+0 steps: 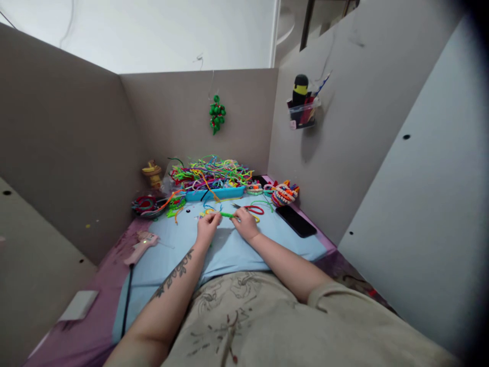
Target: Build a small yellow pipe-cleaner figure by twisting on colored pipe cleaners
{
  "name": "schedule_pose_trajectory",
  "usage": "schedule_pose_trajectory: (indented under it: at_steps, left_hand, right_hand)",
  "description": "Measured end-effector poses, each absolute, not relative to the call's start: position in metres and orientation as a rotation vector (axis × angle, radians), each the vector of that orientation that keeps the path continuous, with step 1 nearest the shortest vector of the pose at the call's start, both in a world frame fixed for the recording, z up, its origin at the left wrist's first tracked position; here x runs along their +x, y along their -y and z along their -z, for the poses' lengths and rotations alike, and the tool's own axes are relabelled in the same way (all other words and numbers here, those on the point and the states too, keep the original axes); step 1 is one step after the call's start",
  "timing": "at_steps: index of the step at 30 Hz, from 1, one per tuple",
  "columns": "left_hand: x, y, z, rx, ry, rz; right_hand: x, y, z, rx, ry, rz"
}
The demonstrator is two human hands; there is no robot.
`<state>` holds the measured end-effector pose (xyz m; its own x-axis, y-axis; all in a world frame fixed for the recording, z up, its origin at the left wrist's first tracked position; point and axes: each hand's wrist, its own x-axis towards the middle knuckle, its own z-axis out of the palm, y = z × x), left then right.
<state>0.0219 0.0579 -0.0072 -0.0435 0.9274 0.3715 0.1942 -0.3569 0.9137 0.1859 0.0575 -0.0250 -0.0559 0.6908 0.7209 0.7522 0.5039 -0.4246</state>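
1. Work in hand: a short, bright green cord piece (227,215), held roughly level between the two hands above the worktop (164,267), which has a light blue cover.
2. Left grip: the left hand (208,225) has thumb and fingers pinched together at the near-left end of the cord piece, no visible gap.
3. Right grip: the right hand (245,223) is also closed, fingertips on the other end (exact finger placement too small to resolve).
4. Step, as judged: shaping or tensioning the cord piece by hand; whether it is being twisted, wrapped or merely straightened cannot be told.
5. Nearby: red-handled scissors (255,209) lie just beyond the right hand, not held. Farther back, a blue tray (229,192) carries a heap of multicoloured cords (214,172). A pale pink glue gun (142,248) lies to the left, a black phone (297,221) to the right.
6. Next move, as judged: calls for one pinch kept steady as an anchor while the other works the free length; slack at either end would probably let the shape loosen.
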Motion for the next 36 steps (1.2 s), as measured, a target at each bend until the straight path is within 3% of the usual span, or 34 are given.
schedule_pose_trajectory:
  at_steps: [16,36]
  left_hand:
    - [0.024,-0.071,0.021,1.488,-0.943,-1.523]
    - [0.027,-0.06,0.008,1.381,-1.001,-1.387]
  right_hand:
    - [0.181,-0.05,0.021,-1.107,1.912,-0.078]
    - [0.186,-0.055,0.023,-1.265,1.796,0.091]
